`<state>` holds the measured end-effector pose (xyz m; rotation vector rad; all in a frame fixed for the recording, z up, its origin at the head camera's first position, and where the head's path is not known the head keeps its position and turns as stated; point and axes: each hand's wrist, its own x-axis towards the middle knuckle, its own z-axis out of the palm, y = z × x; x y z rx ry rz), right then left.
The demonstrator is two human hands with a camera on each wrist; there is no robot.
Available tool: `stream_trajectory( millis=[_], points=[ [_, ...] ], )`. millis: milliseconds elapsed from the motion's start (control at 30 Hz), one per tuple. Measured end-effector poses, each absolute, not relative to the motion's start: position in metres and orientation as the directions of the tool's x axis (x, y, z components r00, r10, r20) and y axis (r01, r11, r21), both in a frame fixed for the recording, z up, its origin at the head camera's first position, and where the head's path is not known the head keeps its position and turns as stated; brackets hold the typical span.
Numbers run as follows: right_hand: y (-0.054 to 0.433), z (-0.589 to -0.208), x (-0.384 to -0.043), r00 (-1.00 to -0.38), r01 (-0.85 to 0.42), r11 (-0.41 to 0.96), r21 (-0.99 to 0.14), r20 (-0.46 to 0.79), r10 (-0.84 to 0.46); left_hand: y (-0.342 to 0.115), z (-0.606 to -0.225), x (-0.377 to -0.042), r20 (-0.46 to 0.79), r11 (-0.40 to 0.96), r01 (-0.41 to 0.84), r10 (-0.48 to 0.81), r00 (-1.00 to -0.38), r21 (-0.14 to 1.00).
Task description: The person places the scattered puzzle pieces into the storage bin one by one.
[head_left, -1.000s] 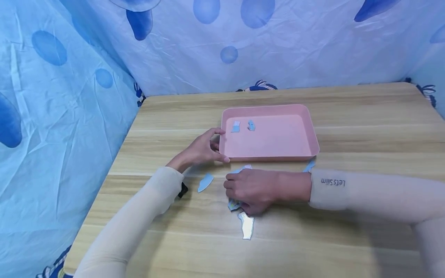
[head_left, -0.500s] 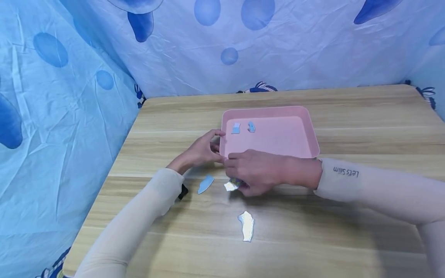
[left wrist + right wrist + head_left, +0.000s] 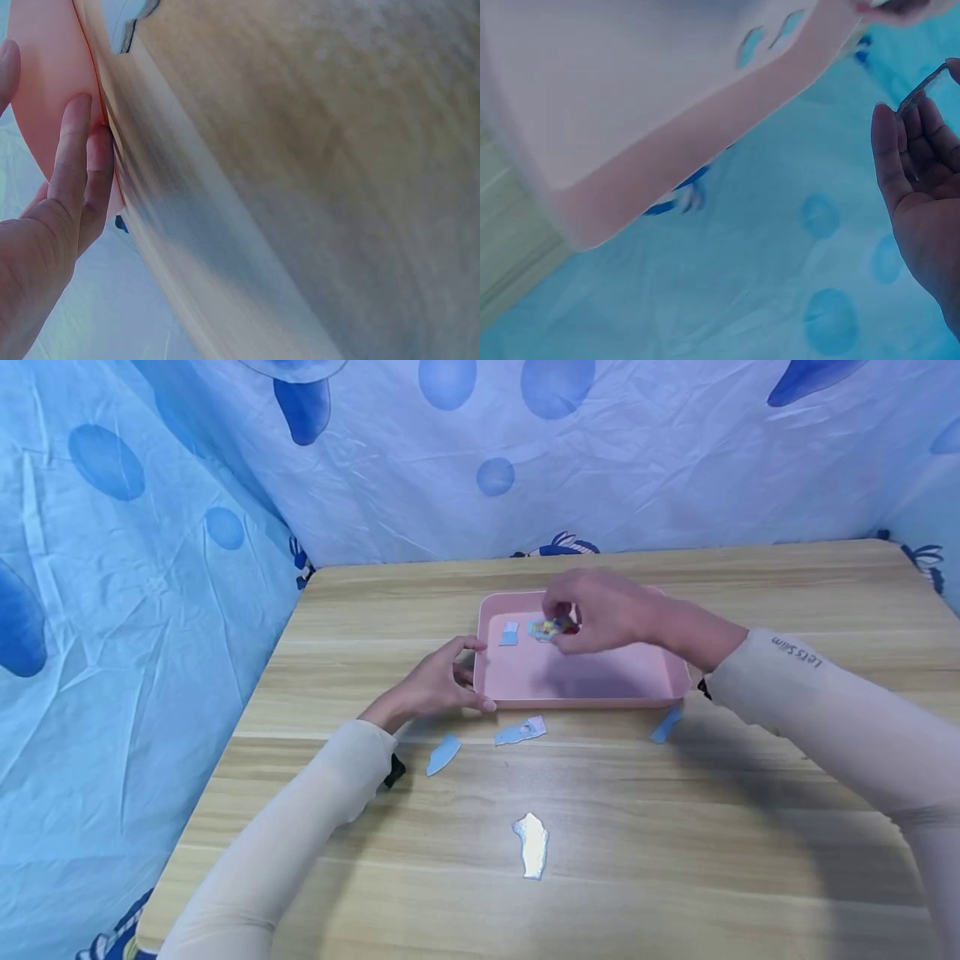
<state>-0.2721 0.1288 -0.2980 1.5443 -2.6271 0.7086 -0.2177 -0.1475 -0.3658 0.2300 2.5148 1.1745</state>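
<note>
My right hand point(image 3: 600, 610) pinches a printed puzzle piece point(image 3: 551, 626) over the pink tray point(image 3: 495, 692). In the right wrist view this puzzle piece point(image 3: 921, 90) shows edge-on between thumb and fingertips. My left hand point(image 3: 435, 681) holds the tray by its left side, with the thumb at the front corner; in the left wrist view the fingers point(image 3: 71, 154) lie along its outer wall. A blue and pale puzzle piece point(image 3: 510, 633) lies in the tray's left part. Another one point(image 3: 750, 46) beside it is mostly covered by the held piece in the head view.
On the wooden table point(image 3: 337, 877) lie a blue piece point(image 3: 443, 755), a blue and pink piece point(image 3: 521, 730), a shiny piece point(image 3: 532, 846) and a blue piece point(image 3: 666, 725) near the tray's right front corner. A blue patterned curtain point(image 3: 420, 477) stands behind and left.
My right hand has picked up the printed piece from the table before the tray and carried it up over the tray. My left hand stays at the tray's side.
</note>
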Motion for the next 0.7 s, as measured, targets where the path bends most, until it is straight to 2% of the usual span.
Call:
stream_trajectory(
  millis=[167,400,700],
  points=[
    [0.144,-0.304,-0.294,-0.568,-0.800,0.454,-0.392,0.252,-0.783,-0.147,-0.365,-0.219,-0.259,0.646,-0.012,0.290,-0.921,0.763],
    [0.155,-0.308,-0.314,-0.668,-0.717,0.546,-0.434,0.207,-0.714,-0.148,-0.364,-0.220,-0.255,0.642,-0.009,0.291,-0.922,0.767],
    [0.160,-0.317,-0.330,-0.711,-0.680,0.637,-0.365,0.114,-0.694,-0.147,-0.365,-0.221,-0.269,0.647,-0.025,0.281,-0.921,0.762]
  ],
)
